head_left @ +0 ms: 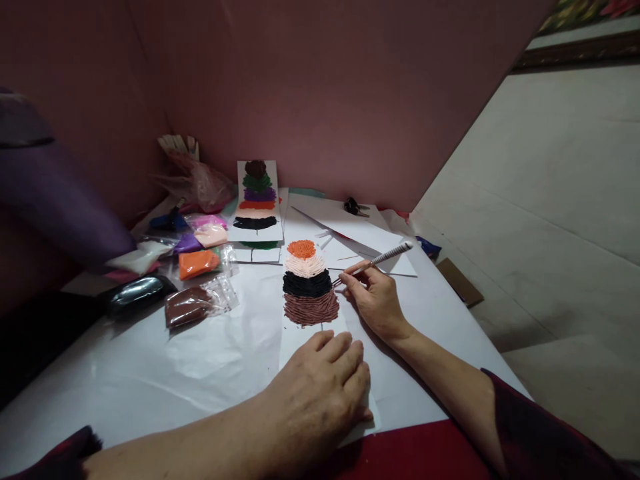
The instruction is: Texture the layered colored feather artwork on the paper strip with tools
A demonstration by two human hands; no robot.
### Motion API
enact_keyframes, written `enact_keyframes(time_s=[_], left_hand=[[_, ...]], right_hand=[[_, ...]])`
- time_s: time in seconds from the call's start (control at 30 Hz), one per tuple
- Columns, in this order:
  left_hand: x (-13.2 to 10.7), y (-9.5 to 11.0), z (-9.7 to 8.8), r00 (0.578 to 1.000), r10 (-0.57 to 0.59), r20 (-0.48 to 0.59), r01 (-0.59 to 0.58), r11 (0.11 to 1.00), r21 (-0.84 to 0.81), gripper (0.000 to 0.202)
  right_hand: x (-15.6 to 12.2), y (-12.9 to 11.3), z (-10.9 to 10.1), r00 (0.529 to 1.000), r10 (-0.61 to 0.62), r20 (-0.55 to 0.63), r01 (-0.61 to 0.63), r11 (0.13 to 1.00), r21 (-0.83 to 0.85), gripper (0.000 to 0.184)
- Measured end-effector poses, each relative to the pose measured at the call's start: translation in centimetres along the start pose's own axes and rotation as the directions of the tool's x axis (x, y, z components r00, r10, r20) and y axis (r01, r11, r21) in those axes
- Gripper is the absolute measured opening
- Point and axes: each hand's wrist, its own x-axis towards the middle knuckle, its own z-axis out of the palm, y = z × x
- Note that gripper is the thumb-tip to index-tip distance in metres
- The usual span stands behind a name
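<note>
A white card point(290, 345) lies before me, bearing a leaf-like shape of modelling clay point(311, 285) in orange, pale pink, black and brown bands with ridged lines. My left hand point(325, 383) rests palm down over the card's lower part, fingers stretched forward and its palm hidden. Pinched in my right hand point(375, 297) is a thin fork-like tool point(393, 253) with a striped handle. Its narrow prongs point left and reach the right edge of the black band; whether they touch the clay, I cannot tell.
Plastic bags of brown clay point(187, 307), orange clay point(197, 265) and black clay point(143, 295) lie at left among several others. Behind stands a finished-looking banded card point(255, 230). Loose paper point(370, 230) and keys point(354, 207) are at the back. A red surface point(425, 453) borders the front.
</note>
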Motion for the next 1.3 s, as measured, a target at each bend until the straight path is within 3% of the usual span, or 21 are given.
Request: enact_keyframes(time_s=[0.17, 0.6, 1.1, 1.3], left_hand=[[-0.04, 0.0, -0.03, 1.0, -0.001, 0.001, 0.001, 1.0, 0.001, 0.03], [-0.13, -0.05, -0.16, 1.0, -0.005, 0.019, 0.005, 1.0, -0.023, 0.032], [-0.18, -0.07, 0.01, 1.0, -0.002, 0.01, 0.002, 1.0, -0.025, 0.031], [-0.05, -0.02, -0.32, 1.0, -0.006, 0.018, 0.006, 0.999, -0.038, 0.031]], right_hand=[[-0.18, -0.14, 0.0, 0.997, 0.038, -0.062, -0.035, 0.998, 0.047, 0.013], [-0.93, -0.52, -0.62, 0.996, 0.092, 0.013, -0.093, 0.991, 0.095, 0.016], [-0.79, -0.4, -0.54, 0.999, -0.009, 0.034, 0.012, 0.998, -0.064, 0.014], [-0.7, -0.39, -0.5, 1.0, 0.028, -0.006, -0.028, 1.0, -0.011, 0.014]])
